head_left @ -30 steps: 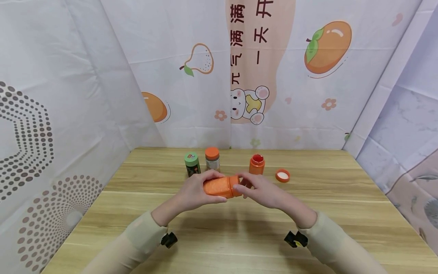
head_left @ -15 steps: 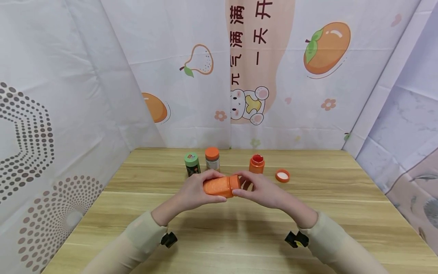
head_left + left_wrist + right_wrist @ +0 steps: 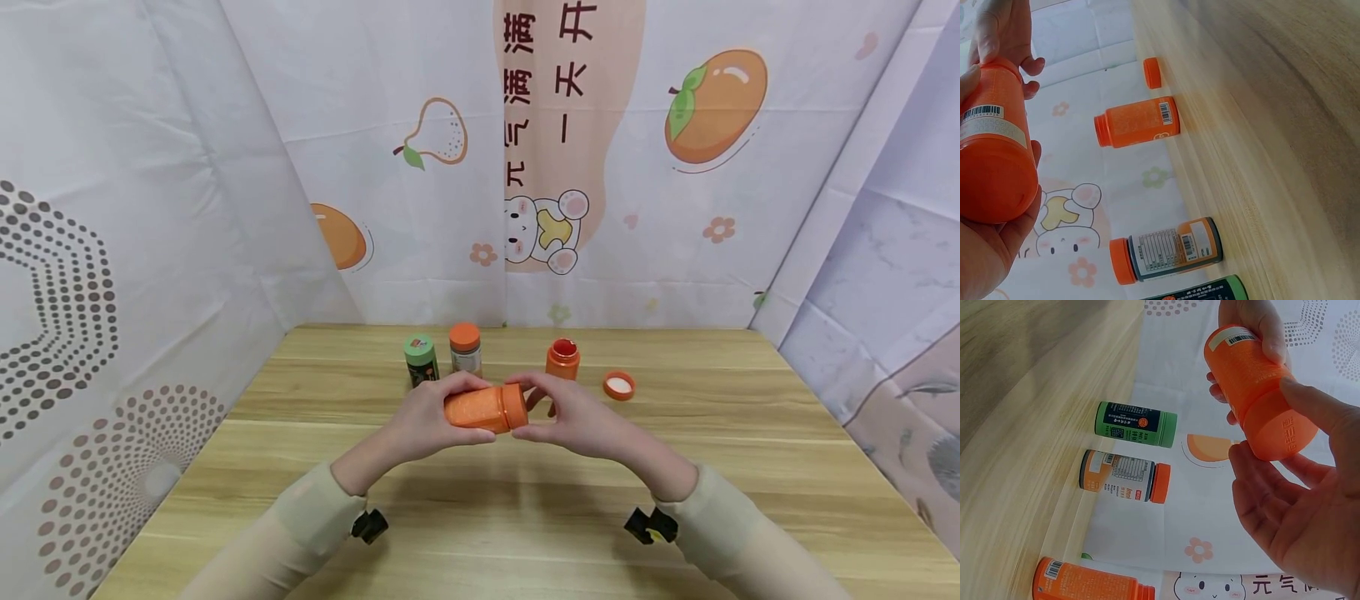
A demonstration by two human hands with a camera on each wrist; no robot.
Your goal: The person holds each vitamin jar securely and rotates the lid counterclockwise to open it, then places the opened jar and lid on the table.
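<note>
Above the table, my left hand [image 3: 442, 421] grips an orange plastic bottle [image 3: 474, 410] round its body, tipped on its side with the capped end toward the right. Its orange cap [image 3: 1280, 425] is on. My right hand [image 3: 573, 417] holds the cap at its rim, thumb on one side and fingertips on the other, as the right wrist view shows. A white label with a barcode [image 3: 984, 112] faces the left wrist camera. Behind the hands stands a second orange bottle [image 3: 562, 360] with its mouth uncovered. A loose orange cap [image 3: 619, 385] lies inside up to its right.
Farther back on the left stand a dark jar with a green lid [image 3: 421, 360] and a grey-and-orange jar with an orange lid [image 3: 466, 348]. The wooden table [image 3: 480, 533] ends at a printed white curtain [image 3: 420, 242]; similar cloth hangs along both sides.
The right thumb and fingers have shifted round the cap, the thumb sliding from the cap's front toward its lower rim. The left hand and bottle stay nearly in place.
</note>
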